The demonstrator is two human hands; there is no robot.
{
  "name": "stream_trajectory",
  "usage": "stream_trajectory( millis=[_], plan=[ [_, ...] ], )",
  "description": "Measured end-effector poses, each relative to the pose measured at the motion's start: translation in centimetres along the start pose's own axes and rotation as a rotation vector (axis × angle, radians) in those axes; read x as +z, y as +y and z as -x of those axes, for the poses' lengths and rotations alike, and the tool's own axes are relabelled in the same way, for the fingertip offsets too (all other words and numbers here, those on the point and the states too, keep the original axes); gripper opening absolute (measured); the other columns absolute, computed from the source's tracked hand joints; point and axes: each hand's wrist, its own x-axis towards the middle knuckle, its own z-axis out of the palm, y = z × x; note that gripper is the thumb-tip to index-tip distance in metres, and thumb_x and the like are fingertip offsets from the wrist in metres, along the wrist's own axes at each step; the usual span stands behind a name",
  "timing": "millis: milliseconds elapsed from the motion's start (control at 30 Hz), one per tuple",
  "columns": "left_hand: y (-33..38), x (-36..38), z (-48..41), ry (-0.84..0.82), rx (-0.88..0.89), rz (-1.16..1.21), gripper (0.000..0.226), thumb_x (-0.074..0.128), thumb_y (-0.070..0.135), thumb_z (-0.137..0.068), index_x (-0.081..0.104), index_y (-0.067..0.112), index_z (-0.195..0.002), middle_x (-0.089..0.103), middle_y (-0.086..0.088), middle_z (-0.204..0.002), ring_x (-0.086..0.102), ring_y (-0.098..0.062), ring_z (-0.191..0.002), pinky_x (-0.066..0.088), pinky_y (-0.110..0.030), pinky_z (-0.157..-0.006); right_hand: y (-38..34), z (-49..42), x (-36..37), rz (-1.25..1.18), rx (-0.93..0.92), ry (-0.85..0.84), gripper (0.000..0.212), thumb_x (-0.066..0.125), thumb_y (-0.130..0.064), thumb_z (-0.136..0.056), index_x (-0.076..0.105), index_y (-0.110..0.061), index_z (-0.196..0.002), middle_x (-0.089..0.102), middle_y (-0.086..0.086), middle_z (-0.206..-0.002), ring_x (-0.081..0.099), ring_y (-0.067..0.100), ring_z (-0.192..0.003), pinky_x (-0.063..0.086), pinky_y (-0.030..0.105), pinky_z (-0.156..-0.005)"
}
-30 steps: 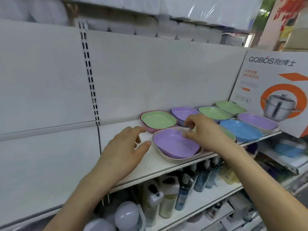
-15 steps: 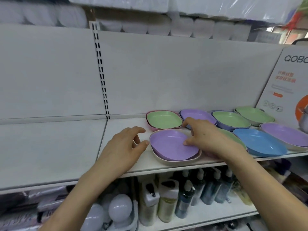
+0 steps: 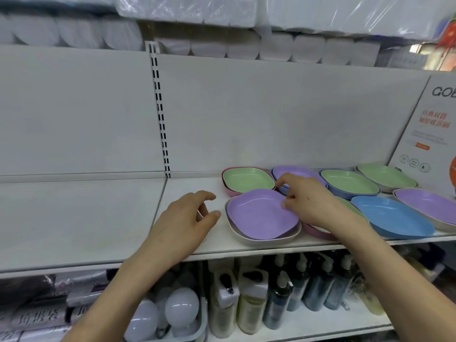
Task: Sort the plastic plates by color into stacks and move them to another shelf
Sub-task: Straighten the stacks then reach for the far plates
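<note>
Head view: the left hand (image 3: 182,218) hovers loosely curled and empty over the shelf (image 3: 195,183), just left of a purple plate (image 3: 259,213) nested in a cream plate (image 3: 266,239). The right hand (image 3: 313,201) touches the purple plate's right rim with bent fingers; whether it grips I cannot tell.

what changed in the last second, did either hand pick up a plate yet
Barely anything. The right hand shifted slightly along the right rim of the front purple plate, thumb now on it; whether it grips is unclear. That plate still sits in the cream plate. The left hand stays open over the shelf beside them; the green plate behind kept its place. The view swung left.
</note>
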Motion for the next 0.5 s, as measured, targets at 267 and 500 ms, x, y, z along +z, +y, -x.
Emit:
stream_trajectory(
  millis=[267, 500],
  plan=[
    [0.4, 0.1, -0.4, -0.023, 0.017, -0.005, 0.037, 0.058, 0.046, -0.098, 0.056, 0.041, -0.134, 0.061, 0.017, -0.1, 0.059, -0.001, -0.091, 0.05, -0.031, -0.087, 0.2, 1.0, -1.4, 0.013, -0.051, 0.125, 0.058, 0.045, -0.001, -0.091, 0.048, -0.031, -0.14, 0.061, 0.002, -0.079, 0.055, 0.023, -0.073, 0.044, 0.037, -0.062],
    [1.7, 0.7, -0.8, -0.077, 0.056, 0.025, 0.032, 0.054, 0.049, -0.1, 0.056, 0.045, -0.132, 0.063, 0.017, -0.098, 0.06, 0.0, -0.089, 0.044, -0.02, -0.073, 1.1, 2.5, -2.7, -0.099, -0.06, 0.273, 0.052, 0.04, 0.004, -0.095, 0.07, -0.023, -0.129, 0.068, 0.007, -0.123, 0.057, 0.022, -0.101, 0.035, 0.026, -0.079]
  ],
)
